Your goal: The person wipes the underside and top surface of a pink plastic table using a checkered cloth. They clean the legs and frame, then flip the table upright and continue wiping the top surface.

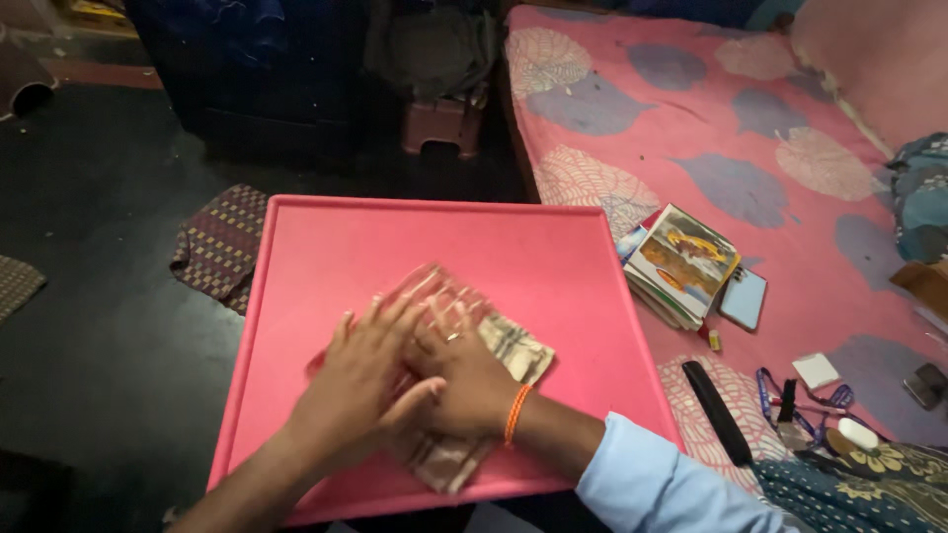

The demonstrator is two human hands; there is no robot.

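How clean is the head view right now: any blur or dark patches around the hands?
Head view: the banknotes under the left hand and right hand are motion-smeared at their far edge; the pink tray is evenly lit without glare; the floor to the left is dim, detail lost.

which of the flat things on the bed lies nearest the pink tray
The stack of picture cards on the pink leaf-print bedsheet, just off the pink plastic tray's right edge. The black comb, blue phone and white eraser lie farther out.
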